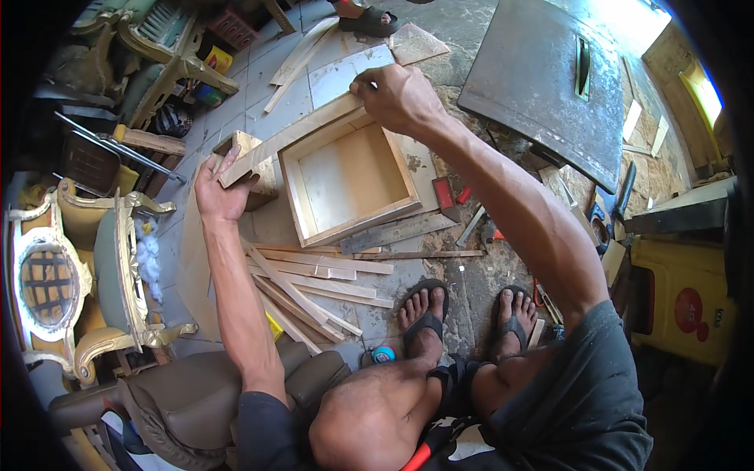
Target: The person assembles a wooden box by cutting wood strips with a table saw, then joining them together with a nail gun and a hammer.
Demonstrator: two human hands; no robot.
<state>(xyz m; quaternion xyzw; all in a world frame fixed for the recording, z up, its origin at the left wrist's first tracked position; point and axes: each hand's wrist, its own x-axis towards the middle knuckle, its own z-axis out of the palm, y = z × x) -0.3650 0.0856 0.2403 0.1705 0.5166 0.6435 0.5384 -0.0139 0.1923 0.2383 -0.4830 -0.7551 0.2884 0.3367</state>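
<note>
A long, narrow wooden strip slants across the far side of an open wooden drawer box. My left hand is closed round the strip's near left end, thumb on top. At the strip's far right end, above the drawer's far corner, my right hand is closed with the fingers curled round it; part of that end is hidden by the hand. Beside my left hand stands a small wooden box, partly covered by the strip and the hand. The drawer box rests tilted toward me, its pale inside showing.
Several loose wood strips lie between me and the drawer. A metal-topped table with a slot stands far right. A red tool lies right of the drawer. Ornate chair frames crowd the left. Another person's sandalled foot is at the top.
</note>
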